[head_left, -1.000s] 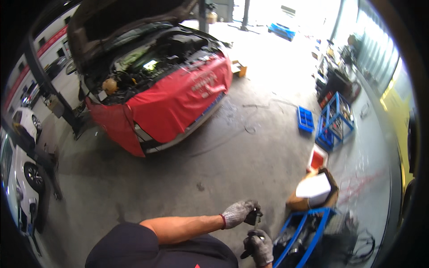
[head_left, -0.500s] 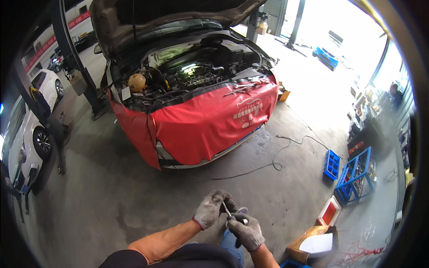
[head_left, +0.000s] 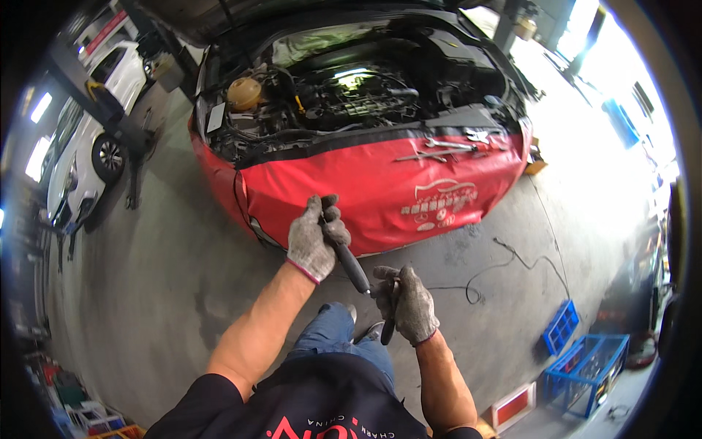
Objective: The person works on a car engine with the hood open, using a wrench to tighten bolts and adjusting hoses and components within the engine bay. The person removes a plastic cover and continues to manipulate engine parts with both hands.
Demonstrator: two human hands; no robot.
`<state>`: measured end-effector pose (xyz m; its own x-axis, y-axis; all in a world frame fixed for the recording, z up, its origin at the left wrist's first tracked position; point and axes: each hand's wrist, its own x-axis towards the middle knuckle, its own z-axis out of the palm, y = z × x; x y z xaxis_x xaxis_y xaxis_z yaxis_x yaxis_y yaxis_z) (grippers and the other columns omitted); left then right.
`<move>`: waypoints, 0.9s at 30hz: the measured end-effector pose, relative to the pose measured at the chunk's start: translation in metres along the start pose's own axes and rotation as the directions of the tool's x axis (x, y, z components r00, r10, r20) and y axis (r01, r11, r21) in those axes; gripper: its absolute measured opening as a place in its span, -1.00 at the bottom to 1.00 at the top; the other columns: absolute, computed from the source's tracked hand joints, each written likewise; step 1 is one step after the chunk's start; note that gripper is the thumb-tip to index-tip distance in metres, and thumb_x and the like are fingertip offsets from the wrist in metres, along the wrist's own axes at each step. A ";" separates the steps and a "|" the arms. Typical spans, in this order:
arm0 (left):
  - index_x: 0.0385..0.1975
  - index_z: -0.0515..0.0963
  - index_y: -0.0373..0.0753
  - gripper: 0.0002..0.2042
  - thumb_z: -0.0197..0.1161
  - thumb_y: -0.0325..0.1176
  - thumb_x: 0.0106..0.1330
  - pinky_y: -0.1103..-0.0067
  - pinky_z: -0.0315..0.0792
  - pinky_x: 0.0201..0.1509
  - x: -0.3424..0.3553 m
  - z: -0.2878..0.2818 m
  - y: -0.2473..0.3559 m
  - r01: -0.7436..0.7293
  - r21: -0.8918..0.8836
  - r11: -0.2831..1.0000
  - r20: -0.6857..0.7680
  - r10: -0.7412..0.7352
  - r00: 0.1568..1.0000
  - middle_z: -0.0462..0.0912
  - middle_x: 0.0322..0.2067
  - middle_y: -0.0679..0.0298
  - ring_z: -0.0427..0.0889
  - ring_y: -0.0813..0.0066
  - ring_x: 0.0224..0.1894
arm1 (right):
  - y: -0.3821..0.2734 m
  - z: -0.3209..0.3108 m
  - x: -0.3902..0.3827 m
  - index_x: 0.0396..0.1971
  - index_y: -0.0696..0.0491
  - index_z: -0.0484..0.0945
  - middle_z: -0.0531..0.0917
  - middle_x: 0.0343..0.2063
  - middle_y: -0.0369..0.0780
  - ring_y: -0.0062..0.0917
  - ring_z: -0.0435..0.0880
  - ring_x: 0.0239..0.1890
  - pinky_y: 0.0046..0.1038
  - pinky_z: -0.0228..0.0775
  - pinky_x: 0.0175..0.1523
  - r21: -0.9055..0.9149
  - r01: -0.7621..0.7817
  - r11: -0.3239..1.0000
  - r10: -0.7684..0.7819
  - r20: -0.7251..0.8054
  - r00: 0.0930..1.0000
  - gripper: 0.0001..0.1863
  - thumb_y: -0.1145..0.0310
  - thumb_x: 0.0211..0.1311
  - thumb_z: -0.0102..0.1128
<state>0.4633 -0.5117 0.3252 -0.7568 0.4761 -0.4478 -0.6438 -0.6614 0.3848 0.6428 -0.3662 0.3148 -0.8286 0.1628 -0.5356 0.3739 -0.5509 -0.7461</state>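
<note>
My left hand [head_left: 316, 238], in a grey knitted glove, is closed round a dark tool with a long rounded handle [head_left: 353, 269], held out over the floor in front of the red fender cover [head_left: 300, 190]. My right hand [head_left: 409, 307], also gloved, is closed on another dark-handled tool [head_left: 389, 329], just right of and below the first. A small metal tip shows between them. The cover drapes over the front of a car with its bonnet up and engine bay [head_left: 358, 95] exposed; several wrenches [head_left: 446, 146] lie along the cover's upper edge.
A white car [head_left: 84, 172] and lift post [head_left: 131, 132] stand at left. At lower right are a blue plastic tray [head_left: 560, 325], a blue wheeled rack [head_left: 585, 369] and a red-and-white box [head_left: 512, 406]. A cable [head_left: 475, 296] runs across the floor.
I have turned squarely toward the open car and moved closer. My hands have risen in view, the left now higher, and have drawn slightly apart, each with a tool.
</note>
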 end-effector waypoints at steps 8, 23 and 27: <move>-0.07 0.52 -0.29 -0.67 -0.01 -0.12 0.62 0.67 0.34 -0.54 0.160 0.006 0.052 0.060 -0.374 0.925 -0.018 -0.071 0.997 0.47 -0.55 0.43 0.33 0.67 -0.65 | -0.084 0.006 0.105 0.26 0.22 0.47 0.74 -0.14 -0.19 -0.60 0.67 -0.14 -0.47 0.55 0.04 -0.306 0.388 0.869 -0.332 0.222 0.917 -0.49 0.45 0.34 0.31; -0.28 0.56 -0.13 -0.72 0.11 -0.07 0.57 0.66 0.09 -0.67 0.365 0.077 0.094 -0.220 -0.483 0.848 -0.250 0.108 0.962 0.33 -0.62 0.48 0.20 0.66 -0.70 | -0.212 0.040 0.343 0.09 0.19 0.55 0.67 -0.34 -0.27 -0.73 0.50 -0.51 -0.61 0.40 -0.39 -0.307 0.174 0.936 -0.200 -0.054 0.978 -0.65 0.23 0.60 0.01; -0.21 0.59 -0.14 -0.69 0.10 -0.02 0.56 0.67 0.08 -0.68 0.378 0.097 0.101 -0.450 -0.210 0.868 -0.421 0.335 0.843 0.34 -0.60 0.50 0.22 0.68 -0.69 | -0.226 0.049 0.381 0.01 0.12 0.57 0.59 -0.46 -0.33 -0.74 0.44 -0.57 -0.63 0.31 -0.49 -0.235 -0.004 0.972 -0.019 -0.095 0.995 -0.65 0.14 0.61 -0.02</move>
<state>0.1014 -0.3422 0.2736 -0.8062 -0.0645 -0.5881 -0.1942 -0.9101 0.3660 0.2222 -0.2197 0.2986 -0.7924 0.2503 -0.5562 0.4644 -0.3437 -0.8162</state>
